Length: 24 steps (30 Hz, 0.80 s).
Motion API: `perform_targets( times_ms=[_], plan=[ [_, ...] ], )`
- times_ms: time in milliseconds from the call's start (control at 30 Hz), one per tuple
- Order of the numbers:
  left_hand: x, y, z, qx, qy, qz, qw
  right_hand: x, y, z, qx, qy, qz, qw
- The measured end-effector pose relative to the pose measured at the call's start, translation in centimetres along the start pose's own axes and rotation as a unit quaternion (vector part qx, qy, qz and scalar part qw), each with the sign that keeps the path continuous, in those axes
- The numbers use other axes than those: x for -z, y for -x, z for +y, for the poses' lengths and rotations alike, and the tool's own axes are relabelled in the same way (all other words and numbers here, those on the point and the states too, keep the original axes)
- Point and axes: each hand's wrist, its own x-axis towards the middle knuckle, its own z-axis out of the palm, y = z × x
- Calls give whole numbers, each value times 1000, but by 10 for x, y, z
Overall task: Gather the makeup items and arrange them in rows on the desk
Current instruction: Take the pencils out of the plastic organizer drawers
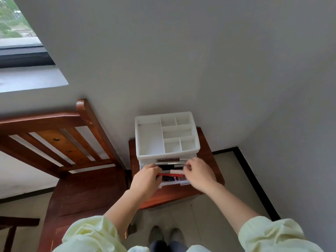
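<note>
Now, in the clear drawer (184,182): slim red pencil (171,175) gripped by fingers (154,169) of left hand (145,180), short white tube (176,172) pinched by right hand (200,175), dark sticks (169,178) underneath.

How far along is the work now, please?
Done: the drawer is pulled open. In hand: the left hand pinches a red pencil, the right hand a white tube. Left: dark items lie in the drawer; no desk or rows in view.
</note>
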Motion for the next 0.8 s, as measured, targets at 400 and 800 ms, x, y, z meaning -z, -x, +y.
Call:
perform_targets(
  times_ms=[400,800],
  plan=[
    [-3,-21,-12,0,-60,-89,994,-36,-44,-6,49,138,-105,984],
    [5,-30,-15,-38,-85,-127,988,-27,-45,-2,105,154,-163,969]
  ],
)
